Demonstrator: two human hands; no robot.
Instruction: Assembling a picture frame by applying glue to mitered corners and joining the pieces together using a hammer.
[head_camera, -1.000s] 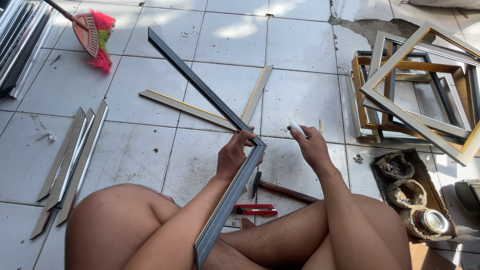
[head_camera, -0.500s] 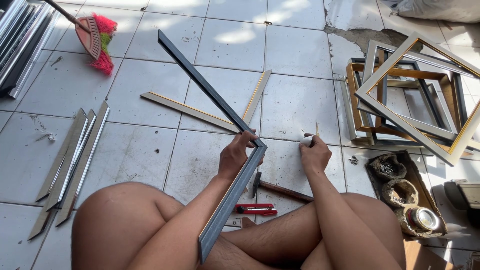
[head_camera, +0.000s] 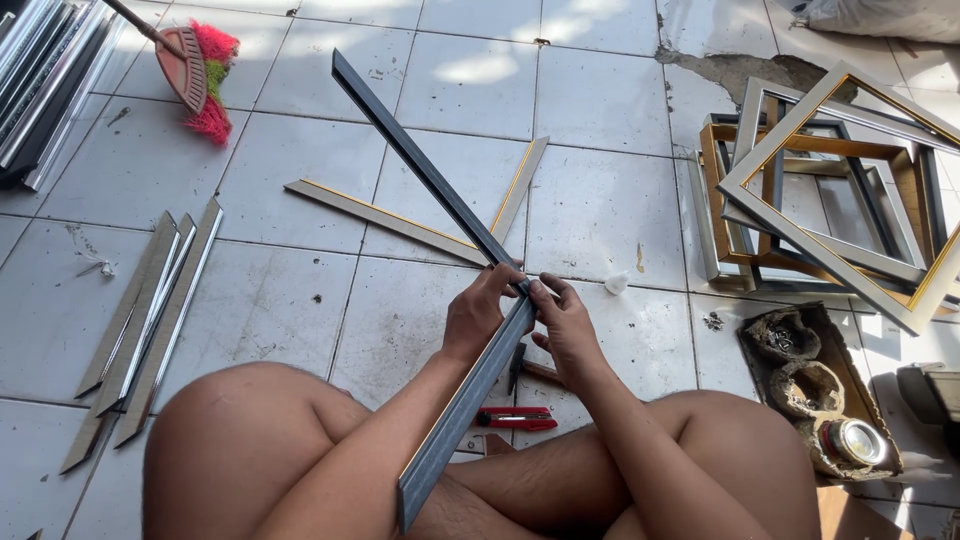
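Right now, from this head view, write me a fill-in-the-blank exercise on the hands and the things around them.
1. Both hands, left hand and right hand, meet at the ____ where two dark grey frame moulding strips join.
2. The red utility knife lies on the tiled ____.
3. The stack of finished picture frames lies to the person's ____.
4. The broom with pink and green bristles lies at the upper ____.

Missing words: corner; floor; right; left

Two dark grey frame strips meet at a mitred corner at the picture's centre. The long strip (head_camera: 420, 165) runs from that corner toward 11 o'clock, raised over the tiled floor. The near strip (head_camera: 465, 405) slants down toward 7 o'clock across the lap.
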